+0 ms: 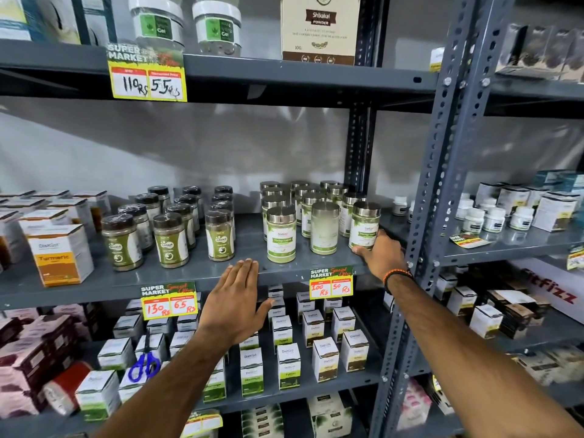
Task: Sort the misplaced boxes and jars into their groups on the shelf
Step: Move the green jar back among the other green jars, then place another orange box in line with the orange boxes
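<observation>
**A:** Starting at the left end of the middle shelf (pixel 196 273), there was the orange Turmeric box (pixel 61 254) at the head of its stack, close to the front edge. Nobody touching it.

**B:** Next along, the dark-lidded jars (pixel 167 240) stood in three rows running back from the front edge. Tidy, but packed tight.

**A:** And here was the left hand (pixel 235 298), flat, fingers together and stretched out, clamped on nothing, fingertips right at the shelf's front edge between the dark jars and the silver-lidded ones.

**B:** That was my worry. A push forward from there looked likely to clip the front silver-lidded jar (pixel 281 233), and tall narrow jars tip easily.

**A:** Agreed. One falls, the neighbours go like skittles. The middle front jar (pixel 324 228) showed a blank side, label turned away.

**B:** Now the right hand (pixel 384 256), near the shelf's right end by the upright post (pixel 442 172). Fingers curled round the base of the rightmost moringa jar (pixel 364 225), which stood on the shelf.

**A:** A low hold on a tall jar. If it was lifted from there, I'd guess the top could swing and knock the jar behind it.

**B:** And it sat close to the front edge. A slip, and it could drop onto the small boxes (pixel 325 358) on the shelf below.

**A:** I couldn't tell how firm that hold was; the palm hid the contact.
</observation>
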A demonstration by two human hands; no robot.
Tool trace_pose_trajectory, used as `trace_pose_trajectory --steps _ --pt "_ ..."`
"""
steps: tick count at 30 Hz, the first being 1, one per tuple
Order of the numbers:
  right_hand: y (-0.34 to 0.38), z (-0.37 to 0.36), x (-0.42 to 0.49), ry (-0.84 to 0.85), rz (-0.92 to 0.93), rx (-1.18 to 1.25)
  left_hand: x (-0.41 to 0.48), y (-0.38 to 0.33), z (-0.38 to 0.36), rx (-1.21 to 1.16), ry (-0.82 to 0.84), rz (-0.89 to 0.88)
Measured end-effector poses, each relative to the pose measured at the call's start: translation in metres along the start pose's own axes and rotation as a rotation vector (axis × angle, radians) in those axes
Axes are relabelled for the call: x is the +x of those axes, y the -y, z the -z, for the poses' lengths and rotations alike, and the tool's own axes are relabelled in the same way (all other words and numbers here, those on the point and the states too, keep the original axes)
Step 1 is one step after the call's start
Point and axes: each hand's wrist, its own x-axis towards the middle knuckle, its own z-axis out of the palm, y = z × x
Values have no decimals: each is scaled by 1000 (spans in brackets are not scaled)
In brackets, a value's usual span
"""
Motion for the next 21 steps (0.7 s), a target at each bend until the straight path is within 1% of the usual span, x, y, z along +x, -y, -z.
trace_pose_trajectory --steps 4,7,9,12,16,18,21 --pt "0 -1 -10 -10 -8 25 -2 3 6 1 43 -11" --pt "1 0 -37 -68 15 99 -16 12 18 6 79 -23" --pt "4 2 -61 -125 68 138 -32 23 29 14 97 -15" --pt "21 3 -99 -113 185 167 -69 47 52 7 71 64" --pt "75 -9 -140 -95 371 228 -121 90 91 33 29 143" --pt "113 -23 -160 -40 460 257 -146 123 111 72 9 187" --pt "175 -53 -190 56 591 274 -179 180 140 79 -24 303"
